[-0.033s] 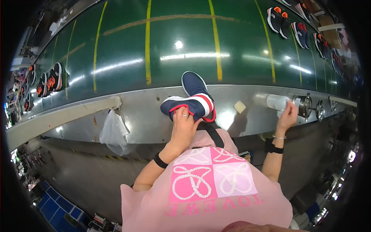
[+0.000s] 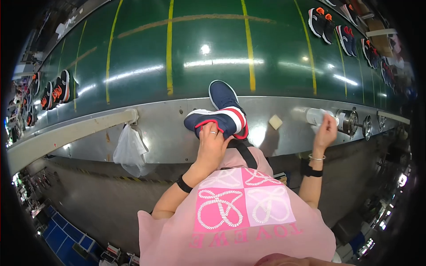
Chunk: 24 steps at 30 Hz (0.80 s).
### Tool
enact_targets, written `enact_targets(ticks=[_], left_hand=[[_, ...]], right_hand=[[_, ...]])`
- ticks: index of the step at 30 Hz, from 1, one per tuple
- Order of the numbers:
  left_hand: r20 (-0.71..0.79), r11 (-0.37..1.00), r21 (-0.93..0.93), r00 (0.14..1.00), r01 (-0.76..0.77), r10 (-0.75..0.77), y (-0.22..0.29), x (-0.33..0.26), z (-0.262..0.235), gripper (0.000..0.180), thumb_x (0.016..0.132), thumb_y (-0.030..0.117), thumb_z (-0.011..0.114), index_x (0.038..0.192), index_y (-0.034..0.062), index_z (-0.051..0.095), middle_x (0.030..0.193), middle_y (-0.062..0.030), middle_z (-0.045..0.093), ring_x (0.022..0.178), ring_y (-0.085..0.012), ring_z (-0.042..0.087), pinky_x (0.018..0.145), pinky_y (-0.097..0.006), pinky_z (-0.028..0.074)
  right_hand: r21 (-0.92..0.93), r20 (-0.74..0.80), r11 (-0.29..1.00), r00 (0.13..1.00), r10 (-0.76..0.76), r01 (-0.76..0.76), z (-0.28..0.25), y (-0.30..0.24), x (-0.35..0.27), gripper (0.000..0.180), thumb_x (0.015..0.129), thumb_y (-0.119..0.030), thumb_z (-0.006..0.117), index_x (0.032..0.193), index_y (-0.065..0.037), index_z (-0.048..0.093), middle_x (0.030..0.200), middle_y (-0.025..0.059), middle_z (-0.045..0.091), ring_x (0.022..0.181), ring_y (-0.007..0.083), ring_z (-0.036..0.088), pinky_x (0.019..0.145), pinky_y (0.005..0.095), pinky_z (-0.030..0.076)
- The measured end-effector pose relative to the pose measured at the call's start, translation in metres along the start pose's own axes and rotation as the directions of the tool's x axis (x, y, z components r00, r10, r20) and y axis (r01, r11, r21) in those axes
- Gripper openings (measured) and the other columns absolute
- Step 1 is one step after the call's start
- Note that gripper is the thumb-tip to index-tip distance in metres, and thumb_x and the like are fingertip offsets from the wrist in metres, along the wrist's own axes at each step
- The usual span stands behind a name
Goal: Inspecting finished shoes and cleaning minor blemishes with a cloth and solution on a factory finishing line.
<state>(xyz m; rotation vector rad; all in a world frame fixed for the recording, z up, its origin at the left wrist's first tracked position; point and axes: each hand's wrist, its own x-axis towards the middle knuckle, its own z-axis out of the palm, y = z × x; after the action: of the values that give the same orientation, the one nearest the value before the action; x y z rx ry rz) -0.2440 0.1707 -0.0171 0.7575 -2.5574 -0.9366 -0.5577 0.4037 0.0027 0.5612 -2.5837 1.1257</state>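
Note:
My left hand (image 2: 211, 142) has its fingers tucked into the red-lined opening of a navy sneaker (image 2: 228, 122) with a white and red stripe. That sneaker lies tilted on its side at the metal ledge's near edge. Its mate, another navy sneaker (image 2: 222, 94), points away just beyond it, toe over the green belt. Off to the right, my right hand (image 2: 326, 132) is raised with fingers pinched on a thin white cloth-like piece (image 2: 327, 113). A white bottle (image 2: 313, 116) lies or stands just behind that hand, partly covered.
A pale sponge block (image 2: 275, 122) sits on the metal ledge (image 2: 168, 128). Metal pump containers (image 2: 350, 123) stand farther right. A plastic bag (image 2: 129, 150) hangs by a beige bar (image 2: 75, 136) at left. Pairs of sneakers (image 2: 322, 25) ride the green belt (image 2: 208, 40), with more at far left (image 2: 56, 90).
My right hand has shifted slightly to the left with the white piece. My left hand and the sneakers stay in place.

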Motion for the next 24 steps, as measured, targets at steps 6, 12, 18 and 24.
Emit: enact_targets(ticks=[6,12,18,24], left_hand=[[-0.027,1.0,-0.013,1.0,0.01,-0.01,-0.003,-0.001,0.002,0.039,0.079,0.018,0.076,0.098,-0.0139,0.064,0.121,-0.0294,0.053,0.114,-0.0436,0.047,0.093,-0.051,0.038],[0.011,1.0,-0.013,1.0,0.015,-0.015,-0.009,-0.003,0.006,0.041,0.078,0.02,0.076,0.104,-0.0105,0.065,0.12,-0.028,0.053,0.115,-0.0418,0.047,0.093,-0.051,0.038],[0.049,1.0,-0.028,0.999,-0.002,0.004,-0.012,-0.006,0.011,0.039,0.081,0.021,0.073,0.11,-0.0044,0.065,0.123,-0.0262,0.052,0.117,-0.0403,0.046,0.094,-0.052,0.036],[0.032,0.999,-0.046,0.999,-0.007,0.009,-0.016,-0.006,0.012,0.034,0.076,0.012,0.066,0.105,-0.0055,0.064,0.122,-0.0256,0.053,0.12,-0.0406,0.046,0.1,-0.054,0.036]], right_hand=[[0.346,0.566,0.938,0.802,-0.189,-0.023,0.075,-0.15,-0.064,0.013,0.085,0.0,0.07,0.098,-0.003,0.071,0.093,0.0075,0.067,0.08,0.0144,0.063,0.069,0.0268,0.051],[0.443,0.559,0.872,0.695,-0.452,0.211,0.11,-0.185,-0.085,0.017,0.081,0.003,0.071,0.097,-0.003,0.071,0.09,0.0121,0.065,0.078,0.0242,0.065,0.066,0.0311,0.052],[0.384,0.624,0.881,0.626,-0.468,0.277,0.099,-0.184,-0.083,0.017,0.079,0.006,0.07,0.094,-0.003,0.072,0.087,0.0114,0.065,0.075,0.0214,0.065,0.063,0.0296,0.052],[0.444,0.637,0.832,0.536,-0.554,0.332,0.128,-0.199,-0.078,0.02,0.078,0.006,0.068,0.096,-0.002,0.07,0.085,0.0101,0.061,0.072,0.0255,0.062,0.063,0.0334,0.051]])
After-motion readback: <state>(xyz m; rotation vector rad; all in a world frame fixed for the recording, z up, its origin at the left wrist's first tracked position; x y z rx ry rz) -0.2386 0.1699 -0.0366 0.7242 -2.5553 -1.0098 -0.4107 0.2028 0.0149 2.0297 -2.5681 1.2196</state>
